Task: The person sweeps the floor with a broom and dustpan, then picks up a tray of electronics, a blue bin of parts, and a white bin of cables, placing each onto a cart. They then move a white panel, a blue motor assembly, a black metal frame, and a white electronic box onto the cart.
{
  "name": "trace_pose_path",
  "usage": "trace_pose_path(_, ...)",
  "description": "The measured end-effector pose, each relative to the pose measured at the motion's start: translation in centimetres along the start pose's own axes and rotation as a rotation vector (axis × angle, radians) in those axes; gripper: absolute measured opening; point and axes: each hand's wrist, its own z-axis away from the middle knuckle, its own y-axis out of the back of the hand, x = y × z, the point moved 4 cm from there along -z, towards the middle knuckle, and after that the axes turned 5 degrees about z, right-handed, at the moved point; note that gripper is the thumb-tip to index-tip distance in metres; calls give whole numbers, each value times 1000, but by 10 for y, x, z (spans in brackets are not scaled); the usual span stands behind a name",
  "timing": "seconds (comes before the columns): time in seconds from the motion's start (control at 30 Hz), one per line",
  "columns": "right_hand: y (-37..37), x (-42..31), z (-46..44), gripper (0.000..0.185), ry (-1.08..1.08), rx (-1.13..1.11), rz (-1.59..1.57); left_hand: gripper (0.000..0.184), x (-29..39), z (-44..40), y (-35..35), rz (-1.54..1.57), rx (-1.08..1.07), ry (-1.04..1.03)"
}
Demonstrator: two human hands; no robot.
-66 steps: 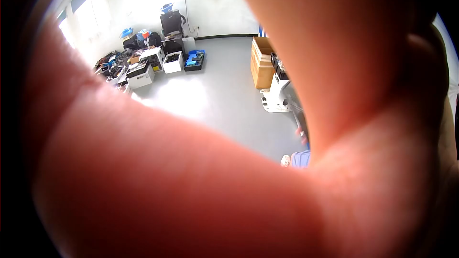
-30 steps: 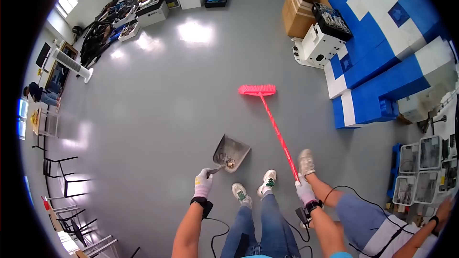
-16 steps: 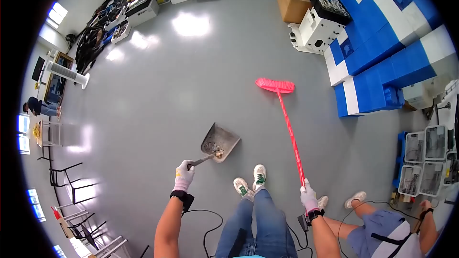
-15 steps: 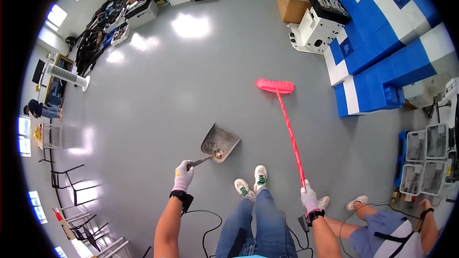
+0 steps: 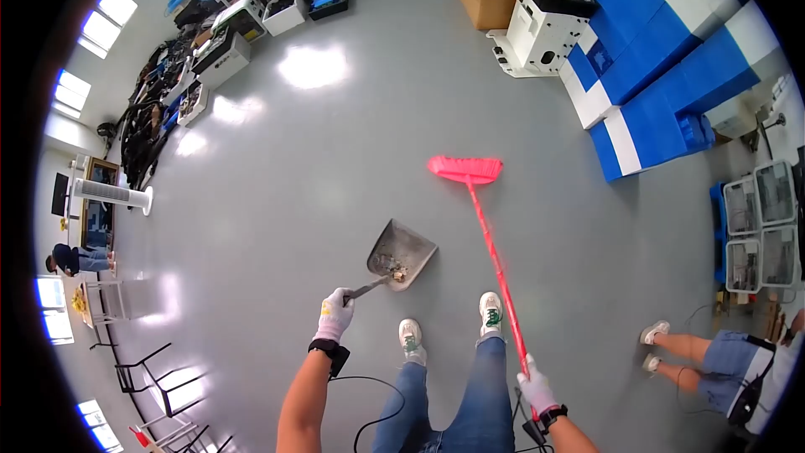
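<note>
Grey floor (image 5: 293,159); broom (image 5: 466,170), dustpan (image 5: 404,247) in hands (image 5: 335,315) (image 5: 537,387)

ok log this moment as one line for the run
left hand: holds dustpan by handle | right hand: holds broom | debris: in dustpan

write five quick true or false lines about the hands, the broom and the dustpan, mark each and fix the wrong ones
1. The left hand grips the dustpan by its handle. True.
2. The right hand grips the broom by its handle. True.
3. The dustpan is empty. False: small bits of debris lie in it.
4. The broom's head is inside the dustpan. False: the two are apart, with the head farther forward and to the right.
5. Neither hand wears a glove. False: both wear light-coloured gloves.
</note>
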Motion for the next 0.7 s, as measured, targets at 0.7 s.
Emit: trace_pose_path(0.7, -30, -58, 196, 58, -289, -280, -269, 22, -43, 13, 4, 396, -104, 177)
